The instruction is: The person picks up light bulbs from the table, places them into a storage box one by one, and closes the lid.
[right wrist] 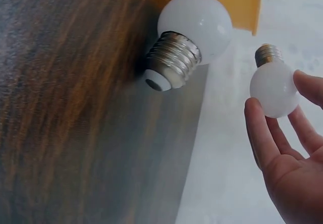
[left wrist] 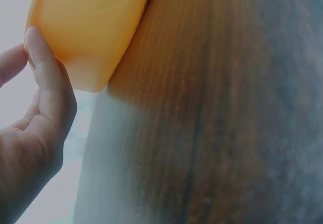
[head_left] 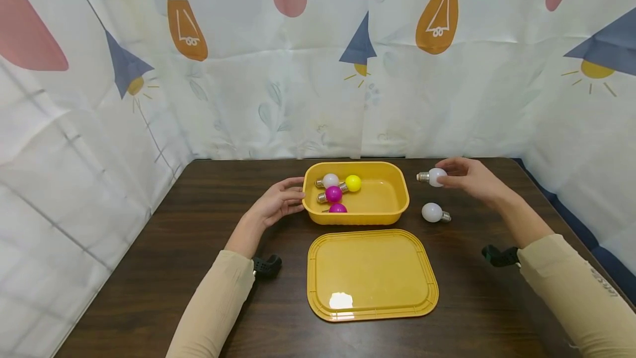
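Note:
My left hand [head_left: 279, 201] has its fingertips against the left end of a yellow plastic box [head_left: 382, 218]. In the left wrist view, fingertips [left wrist: 36, 38] touch the box's outer wall near the rim. Inside the box lie a white bulb [head_left: 330, 180], a yellow bulb [head_left: 354, 183] and two magenta bulbs [head_left: 334, 194]. To the right of the box, my right hand [head_left: 467, 179] pinches a white light bulb [right wrist: 274, 89] by its globe, its metal screw base pointing left towards the box. Another white bulb [head_left: 432, 212] lies on the table below that hand, its base pointing right.
A yellow lid [head_left: 372, 275] lies flat on the dark wooden table [head_left: 164, 269], just in front of the box. White curtains [head_left: 308, 98] printed with lamps hang behind the table and at both sides. Each wrist wears a dark camera band.

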`<action>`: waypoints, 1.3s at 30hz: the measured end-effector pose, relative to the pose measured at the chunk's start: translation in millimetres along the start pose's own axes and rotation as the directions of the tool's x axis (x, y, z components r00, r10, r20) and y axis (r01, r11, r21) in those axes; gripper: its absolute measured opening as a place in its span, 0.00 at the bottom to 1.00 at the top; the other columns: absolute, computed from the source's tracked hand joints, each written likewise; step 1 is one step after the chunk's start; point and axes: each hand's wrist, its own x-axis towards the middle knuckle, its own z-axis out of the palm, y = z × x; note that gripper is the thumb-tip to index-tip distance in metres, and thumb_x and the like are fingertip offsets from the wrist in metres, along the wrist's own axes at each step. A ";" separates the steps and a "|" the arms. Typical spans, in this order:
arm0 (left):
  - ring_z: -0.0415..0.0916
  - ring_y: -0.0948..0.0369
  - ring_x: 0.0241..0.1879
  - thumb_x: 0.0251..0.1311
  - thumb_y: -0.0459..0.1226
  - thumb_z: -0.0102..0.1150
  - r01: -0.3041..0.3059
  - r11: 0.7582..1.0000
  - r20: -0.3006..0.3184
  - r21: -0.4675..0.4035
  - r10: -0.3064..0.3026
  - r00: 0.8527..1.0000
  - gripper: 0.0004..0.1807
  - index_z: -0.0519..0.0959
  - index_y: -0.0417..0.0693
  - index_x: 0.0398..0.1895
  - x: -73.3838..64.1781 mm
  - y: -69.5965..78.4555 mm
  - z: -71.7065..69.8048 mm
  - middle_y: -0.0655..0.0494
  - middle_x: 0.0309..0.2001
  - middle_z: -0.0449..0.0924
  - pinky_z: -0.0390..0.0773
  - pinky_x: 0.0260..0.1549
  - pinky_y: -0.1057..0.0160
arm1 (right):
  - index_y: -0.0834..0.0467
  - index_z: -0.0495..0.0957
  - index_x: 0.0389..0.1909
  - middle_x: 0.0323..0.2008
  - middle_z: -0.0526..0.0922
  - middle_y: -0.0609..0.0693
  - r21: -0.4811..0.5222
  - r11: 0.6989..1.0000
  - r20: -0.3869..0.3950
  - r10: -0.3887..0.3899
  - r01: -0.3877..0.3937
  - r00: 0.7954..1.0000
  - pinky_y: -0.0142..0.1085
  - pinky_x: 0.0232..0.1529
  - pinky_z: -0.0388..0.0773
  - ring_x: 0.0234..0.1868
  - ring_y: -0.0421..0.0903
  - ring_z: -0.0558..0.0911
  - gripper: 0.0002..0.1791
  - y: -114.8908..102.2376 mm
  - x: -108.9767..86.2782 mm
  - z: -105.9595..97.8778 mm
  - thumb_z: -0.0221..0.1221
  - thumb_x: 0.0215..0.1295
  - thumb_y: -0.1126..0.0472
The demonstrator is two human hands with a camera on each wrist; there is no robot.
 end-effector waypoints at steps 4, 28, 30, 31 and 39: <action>0.83 0.55 0.43 0.74 0.26 0.53 0.002 1.000 -0.002 -0.002 -0.002 1.000 0.31 0.60 0.41 0.78 -0.1 0.4 0.5 0.29 0.66 0.68 0.85 0.42 0.64 | 0.66 0.65 0.72 0.64 0.73 0.66 0.004 1.000 0.007 -0.012 0.012 1.000 0.46 0.55 0.81 0.57 0.61 0.80 0.32 -4.1 3.0 -1.2 0.61 0.76 0.54; 0.83 0.55 0.43 0.74 0.26 0.52 0.006 1.000 -0.008 -0.005 -0.006 1.000 0.30 0.60 0.42 0.77 0.3 0.0 0.2 0.31 0.67 0.68 0.85 0.42 0.63 | 0.64 0.69 0.69 0.63 0.74 0.64 0.010 0.998 0.051 -0.070 0.069 0.996 0.53 0.59 0.79 0.58 0.60 0.79 0.30 -36.1 13.9 11.9 0.62 0.75 0.51; 0.83 0.55 0.43 0.74 0.26 0.52 0.008 1.000 -0.010 -0.007 -0.008 1.000 0.31 0.60 0.41 0.77 0.5 -0.2 -0.1 0.31 0.67 0.68 0.85 0.42 0.63 | 0.64 0.69 0.69 0.63 0.74 0.64 0.024 0.997 0.059 -0.073 0.072 0.996 0.50 0.58 0.80 0.59 0.61 0.79 0.30 -37.7 16.1 13.6 0.63 0.74 0.52; 0.83 0.55 0.43 0.74 0.26 0.52 0.008 1.000 -0.010 -0.006 -0.008 1.000 0.31 0.59 0.41 0.77 0.6 -0.4 -0.2 0.30 0.67 0.68 0.85 0.42 0.63 | 0.64 0.69 0.69 0.63 0.74 0.64 0.027 0.997 0.061 -0.074 0.072 0.995 0.48 0.57 0.81 0.59 0.62 0.79 0.30 -38.6 17.3 14.2 0.63 0.74 0.52; 0.83 0.55 0.42 0.73 0.26 0.54 0.011 1.000 -0.007 -0.013 -0.011 1.000 0.31 0.59 0.41 0.77 0.0 0.7 0.0 0.30 0.67 0.68 0.85 0.42 0.63 | 0.64 0.69 0.69 0.63 0.74 0.64 0.056 0.995 0.073 -0.088 0.084 0.994 0.50 0.58 0.80 0.59 0.61 0.78 0.29 -46.3 25.6 21.8 0.62 0.75 0.54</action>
